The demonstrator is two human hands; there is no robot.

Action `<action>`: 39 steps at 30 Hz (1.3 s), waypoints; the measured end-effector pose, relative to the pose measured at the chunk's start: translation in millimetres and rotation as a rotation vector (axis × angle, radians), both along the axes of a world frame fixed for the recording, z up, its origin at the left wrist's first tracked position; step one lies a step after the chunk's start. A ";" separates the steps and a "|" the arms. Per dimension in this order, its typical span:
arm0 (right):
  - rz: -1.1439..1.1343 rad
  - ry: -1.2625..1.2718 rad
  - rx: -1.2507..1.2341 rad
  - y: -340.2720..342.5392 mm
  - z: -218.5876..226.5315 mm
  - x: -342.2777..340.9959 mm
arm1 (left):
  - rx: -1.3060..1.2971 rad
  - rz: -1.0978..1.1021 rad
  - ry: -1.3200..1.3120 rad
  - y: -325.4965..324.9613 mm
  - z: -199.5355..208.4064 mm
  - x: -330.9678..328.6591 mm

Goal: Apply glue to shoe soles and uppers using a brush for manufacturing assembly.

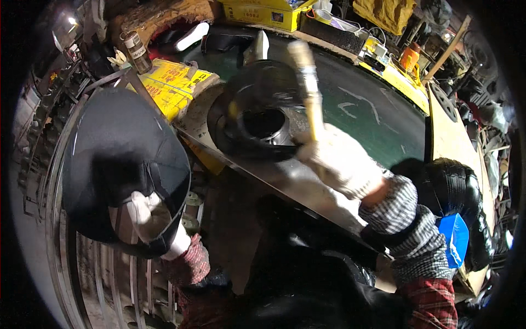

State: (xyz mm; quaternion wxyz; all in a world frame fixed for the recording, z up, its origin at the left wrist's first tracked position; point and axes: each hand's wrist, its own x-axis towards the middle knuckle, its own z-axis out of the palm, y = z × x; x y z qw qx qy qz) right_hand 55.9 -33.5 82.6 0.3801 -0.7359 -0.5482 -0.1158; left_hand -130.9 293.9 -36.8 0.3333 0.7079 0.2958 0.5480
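Observation:
My left hand (147, 215), in a white glove, is at the lower opening of a large black hollow piece (118, 137) of stiff sheet material. Its fingers are bent against the wall near the rim, with the thumb side showing inside. My right hand (342, 164), also gloved, is wrapped round the wooden handle of a brush-like tool (309, 88), whose pale, blunt head points away from me. Just left of that tool stands a dark round pot (224, 129) with a wide rim and a round opening. Motion blurs the pot's upper part and the tool.
A dark green board (378, 109) covers the worktop, with shoe-like pieces (192, 37) at its far edge. Yellow cartons (170, 88), a can (137, 52) and a yellow box (263, 15) stand around. Metal rails (104, 268) run at left; a black bundle (452, 186) lies right.

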 end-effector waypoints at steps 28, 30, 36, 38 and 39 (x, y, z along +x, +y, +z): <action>-1.577 0.226 0.320 -469.4 8.0 -208.0 | -0.246 -1.677 0.400 -348.0 21.6 25.4; -1.616 0.190 -0.084 -476.4 -6.4 -201.4 | -0.490 -1.713 0.355 -351.2 13.6 19.6; -1.605 -0.092 0.104 -460.8 10.4 -279.8 | -1.014 -1.606 0.299 -336.6 21.8 4.2; -1.521 -0.111 0.066 -448.1 1.8 -291.7 | -1.122 -1.494 0.321 -330.7 27.3 -2.4; -1.501 -0.085 0.064 -441.2 -0.2 -301.8 | -1.119 -1.539 0.337 -330.1 20.0 0.9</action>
